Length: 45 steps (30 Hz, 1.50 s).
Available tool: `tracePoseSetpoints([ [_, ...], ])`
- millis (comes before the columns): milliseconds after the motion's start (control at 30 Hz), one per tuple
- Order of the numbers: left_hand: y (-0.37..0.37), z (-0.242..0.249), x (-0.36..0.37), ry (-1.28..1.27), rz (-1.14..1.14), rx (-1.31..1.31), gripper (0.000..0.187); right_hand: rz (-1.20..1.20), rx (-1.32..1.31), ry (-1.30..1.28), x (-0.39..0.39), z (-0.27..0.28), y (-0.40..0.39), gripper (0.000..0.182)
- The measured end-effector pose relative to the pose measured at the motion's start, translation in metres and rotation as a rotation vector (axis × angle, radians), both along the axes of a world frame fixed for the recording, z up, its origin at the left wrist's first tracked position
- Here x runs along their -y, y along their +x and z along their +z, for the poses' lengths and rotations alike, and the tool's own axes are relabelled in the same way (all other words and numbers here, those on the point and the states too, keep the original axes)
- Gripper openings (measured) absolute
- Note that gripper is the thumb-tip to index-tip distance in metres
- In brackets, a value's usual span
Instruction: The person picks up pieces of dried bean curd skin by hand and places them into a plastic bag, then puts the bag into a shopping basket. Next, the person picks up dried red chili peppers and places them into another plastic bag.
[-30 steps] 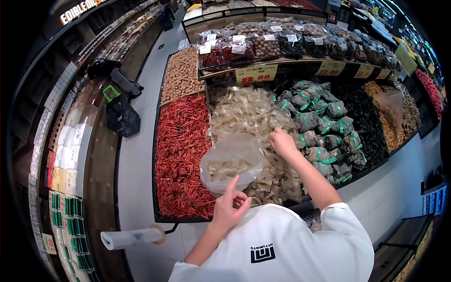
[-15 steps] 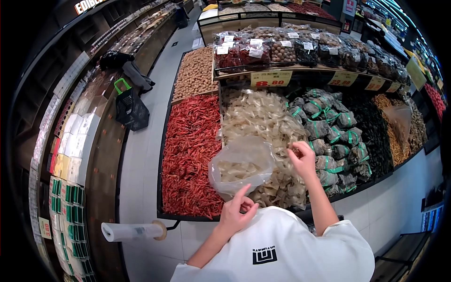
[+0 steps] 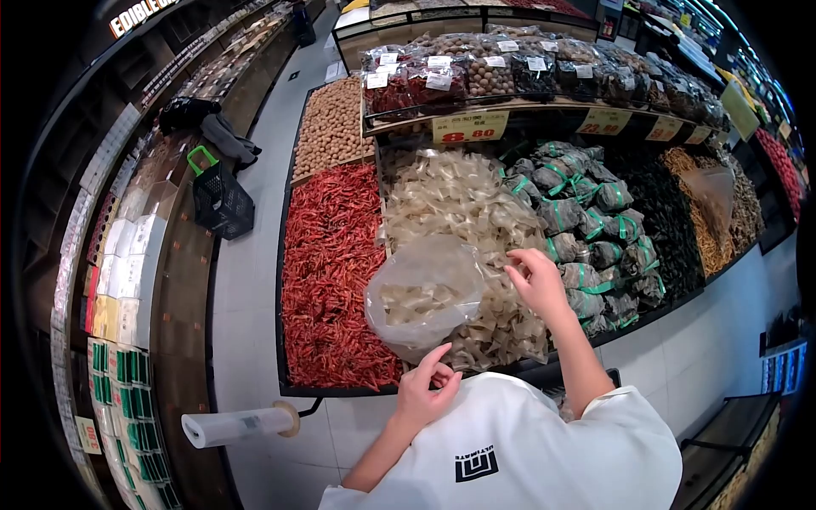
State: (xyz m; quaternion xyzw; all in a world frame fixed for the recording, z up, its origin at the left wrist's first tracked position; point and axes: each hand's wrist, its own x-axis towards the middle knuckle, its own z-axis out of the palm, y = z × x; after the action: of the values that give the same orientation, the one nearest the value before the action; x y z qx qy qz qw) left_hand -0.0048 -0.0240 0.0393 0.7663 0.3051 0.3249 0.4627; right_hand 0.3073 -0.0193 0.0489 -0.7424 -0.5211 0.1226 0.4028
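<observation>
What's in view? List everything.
Open plastic bag: one, translucent, centre
Flat shiny strips: heap, beige, around bag
Thin dried chillies: heap, red, left
Small round pieces: heap, tan, rear left
Green-banded bundles: many, grey, right
Labelled plastic packs: many, varied colours, rear shelf
Green-handled basket: one, black, left aisle
Cylindrical plastic roll: one, white, front left
Bending person: one, black top, left
Left hand: one, bare, near bag
Right hand: one, bare, over strips

Plastic bag [image 3: 423, 293]: soft sheen, left of right grip [image 3: 522, 265].
White shirt [image 3: 527, 442]: bright, below right grip.
Ceiling lights [image 3: 733, 44]: bluish, far beyond right grip.
Sign [image 3: 136, 17]: glowing, far beyond left grip [image 3: 443, 369].
Rim of view: black, strongly bowed lines.
Distant aisle [image 3: 294, 75]: dim, detail soft.
</observation>
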Motion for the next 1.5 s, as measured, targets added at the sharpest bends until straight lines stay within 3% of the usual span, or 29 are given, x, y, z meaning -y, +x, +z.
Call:
tracePoseSetpoints([
  [33,-0.002,-0.001,0.001,0.0,0.02,-0.01,0.06,-0.038,0.11,-0.071,0.004,-0.02,0.012,0.029],
  [233,-0.008,0.001,0.0,-0.03,0.139,0.019,0.044,0.068,0.202,-0.201,0.005,-0.077,0.023,0.028],
  [600,0.005,0.004,0.001,0.066,-0.023,-0.055,0.028,-0.022,0.321,-0.493,-0.049,-0.082,0.007,0.029],
  [900,0.0,0.002,-0.002,0.097,0.05,-0.025,0.025,-0.088,0.136,-0.302,-0.041,-0.099,0.006,0.028],
  [1000,-0.001,0.003,-0.005,0.097,0.053,-0.017,0.024,-0.203,0.084,-0.118,-0.026,-0.088,0.002,0.022],
  [1133,-0.002,0.002,-0.008,0.083,0.046,-0.017,0.024,-0.155,0.084,0.059,-0.021,-0.102,0.018,0.016],
  [1233,-0.001,0.002,-0.011,0.095,0.043,-0.008,0.024,-0.194,-0.067,0.133,-0.016,-0.064,0.009,0.015],
  [1367,0.0,0.008,-0.013,0.105,0.058,-0.007,0.024,-0.14,-0.27,0.435,-0.017,-0.008,-0.02,0.014],
  [1433,0.001,0.006,-0.015,0.104,0.048,0.0,0.024,-0.085,-0.261,0.465,-0.02,0.014,-0.042,0.018],
  [1500,0.004,0.007,-0.016,0.111,0.031,0.001,0.024,0.198,-0.234,0.354,-0.024,0.039,-0.065,0.024],
])
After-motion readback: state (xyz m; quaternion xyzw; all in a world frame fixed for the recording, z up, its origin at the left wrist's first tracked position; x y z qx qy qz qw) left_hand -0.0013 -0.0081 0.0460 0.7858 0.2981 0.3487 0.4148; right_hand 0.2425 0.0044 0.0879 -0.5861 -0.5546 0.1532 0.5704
